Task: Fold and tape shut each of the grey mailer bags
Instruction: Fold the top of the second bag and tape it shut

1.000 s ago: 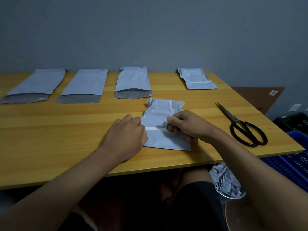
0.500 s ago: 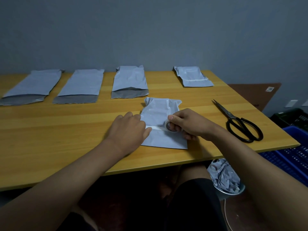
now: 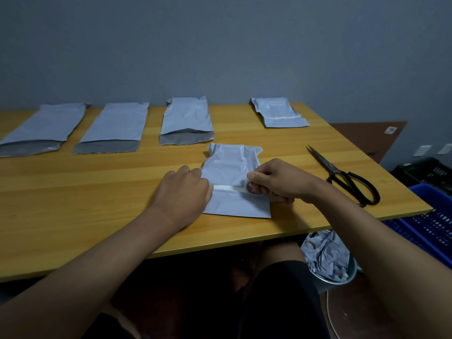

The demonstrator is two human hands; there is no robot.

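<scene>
A folded grey mailer bag lies in front of me on the wooden table. A white strip of tape runs across its fold. My right hand grips the small tape roll at the strip's right end. My left hand rests with curled fingers on the bag's left edge, over the tape's start. Three unfolded mailer bags lie along the back: left, middle, right. A folded, taped bag sits at the back right.
Black scissors lie on the table to the right of my right hand. Below the table's front edge stands a metal bin with crumpled scraps. A blue crate and a black crate stand at the right.
My right hand has drawn the tape roll rightward across the bag, so the white strip is longer. My left hand stays on the bag's left edge.
</scene>
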